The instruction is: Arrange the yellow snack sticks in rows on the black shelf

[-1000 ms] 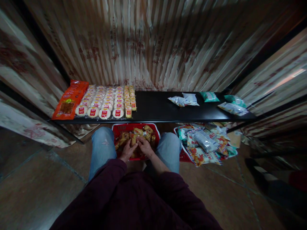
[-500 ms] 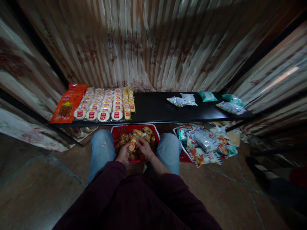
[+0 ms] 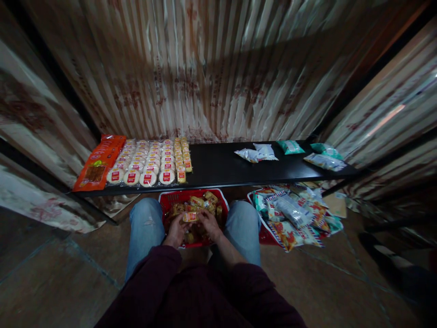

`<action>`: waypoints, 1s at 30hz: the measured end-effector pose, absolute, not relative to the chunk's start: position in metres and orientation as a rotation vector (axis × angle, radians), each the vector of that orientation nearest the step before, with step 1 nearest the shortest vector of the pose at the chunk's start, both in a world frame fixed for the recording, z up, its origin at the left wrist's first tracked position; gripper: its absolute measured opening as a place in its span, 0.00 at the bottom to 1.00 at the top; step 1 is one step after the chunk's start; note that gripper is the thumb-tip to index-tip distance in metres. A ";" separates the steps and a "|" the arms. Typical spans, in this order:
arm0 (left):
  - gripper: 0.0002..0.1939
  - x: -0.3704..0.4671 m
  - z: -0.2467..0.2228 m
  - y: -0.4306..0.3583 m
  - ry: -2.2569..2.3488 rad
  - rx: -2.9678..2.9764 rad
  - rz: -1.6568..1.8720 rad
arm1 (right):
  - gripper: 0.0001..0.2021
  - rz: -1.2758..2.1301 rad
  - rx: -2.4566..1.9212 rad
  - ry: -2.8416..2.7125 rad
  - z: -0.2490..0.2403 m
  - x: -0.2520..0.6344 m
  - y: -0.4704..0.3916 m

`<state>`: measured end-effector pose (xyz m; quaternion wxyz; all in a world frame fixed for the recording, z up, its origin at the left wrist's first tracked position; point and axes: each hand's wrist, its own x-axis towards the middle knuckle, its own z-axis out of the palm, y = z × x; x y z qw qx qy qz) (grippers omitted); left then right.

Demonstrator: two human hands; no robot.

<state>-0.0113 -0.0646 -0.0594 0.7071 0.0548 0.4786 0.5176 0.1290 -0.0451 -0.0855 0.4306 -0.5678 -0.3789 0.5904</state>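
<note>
Between my two hands, above the red basket (image 3: 222,197), lies a small yellow wrapped snack cake (image 3: 190,217) with a red and white label, turned sideways. My left hand (image 3: 176,230) pinches its left end. The fingers of my right hand (image 3: 209,225) close on its right end. More yellow wrapped snack cakes (image 3: 210,197) fill the basket between my knees; my hands hide some of them. On the black shelf (image 3: 213,166) ahead, two columns of the same yellow packets (image 3: 181,176) stand beside rows of round white wrapped cakes (image 3: 148,178).
An orange snack bag (image 3: 95,172) lies at the shelf's left end. White bags (image 3: 265,152) and green bags (image 3: 290,146) lie on its right half. Right of my knee, a second basket is heaped with snack bags (image 3: 292,211). A person's foot (image 3: 378,243) shows at far right.
The snack cake has turned from upright to sideways, and my right hand has closed in on its right end. The whole view has shifted, so the shelf sits lower.
</note>
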 end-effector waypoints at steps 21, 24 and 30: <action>0.13 -0.014 -0.068 -0.065 1.209 0.195 1.180 | 0.18 1.578 -1.310 -1.090 -0.069 0.120 -0.057; 0.14 -0.014 -0.068 -0.065 1.219 0.216 1.174 | 0.18 1.569 -1.307 -1.126 -0.070 0.119 -0.058; 0.16 -0.012 -0.070 -0.063 1.236 0.213 1.188 | 0.16 1.567 -1.306 -1.154 -0.068 0.121 -0.059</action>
